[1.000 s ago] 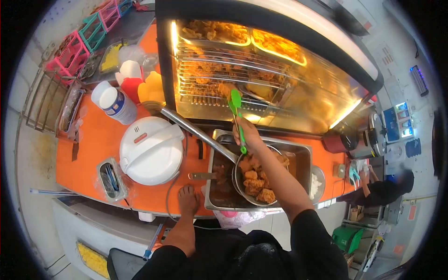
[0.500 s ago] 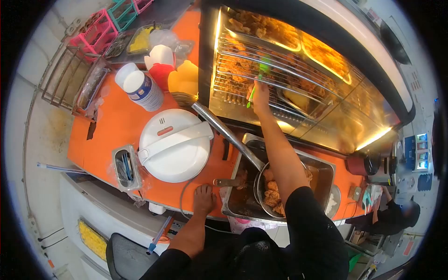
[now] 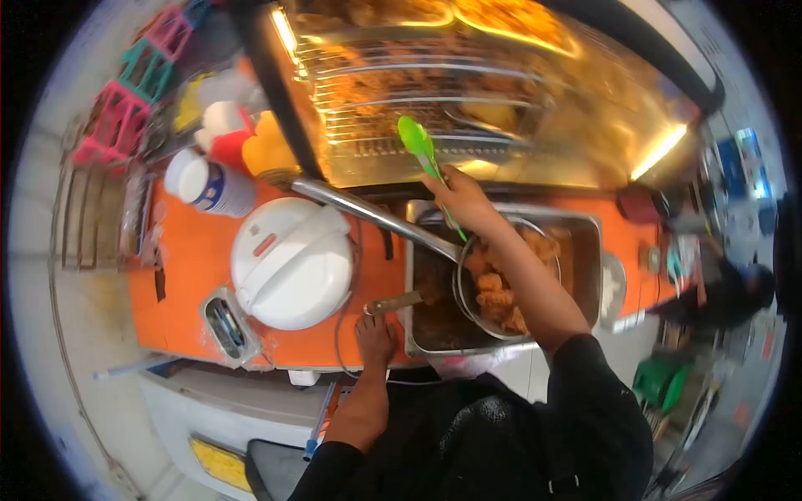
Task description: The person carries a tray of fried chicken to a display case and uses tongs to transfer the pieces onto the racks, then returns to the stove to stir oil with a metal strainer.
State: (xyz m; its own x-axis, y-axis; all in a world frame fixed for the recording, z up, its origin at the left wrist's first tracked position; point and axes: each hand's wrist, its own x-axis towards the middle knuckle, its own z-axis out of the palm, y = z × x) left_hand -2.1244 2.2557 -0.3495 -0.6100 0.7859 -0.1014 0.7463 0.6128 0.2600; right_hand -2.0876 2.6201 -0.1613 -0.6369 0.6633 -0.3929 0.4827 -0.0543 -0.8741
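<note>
My right hand [image 3: 461, 199] grips green-tipped tongs [image 3: 415, 138], their tips pointing up and left in front of the lit display case [image 3: 401, 171]. Nothing shows between the tips. Below that forearm, a round metal strainer [image 3: 459, 294] holds fried chicken pieces [image 3: 494, 294], partly covered by my arm. Its long metal handle [image 3: 376, 215] slants up left over the rim of a deep steel pan [image 3: 596, 275]. My left hand [image 3: 376, 341] lies on the orange counter's front edge, fingers spread flat, just below a wooden handle [image 3: 393, 303] that reaches into the pan.
A white lidded appliance [image 3: 292, 263] stands left of the pan, with a small metal container [image 3: 225, 326] beside it. Stacked paper cups [image 3: 219, 188] and folded cartons [image 3: 267, 146] are behind. Racks of fried food fill the case. Another person [image 3: 727, 288] is at far right.
My right hand has drawn the tongs back from the case's rack towards the strainer. The view has shifted. My left hand stays at the counter edge.
</note>
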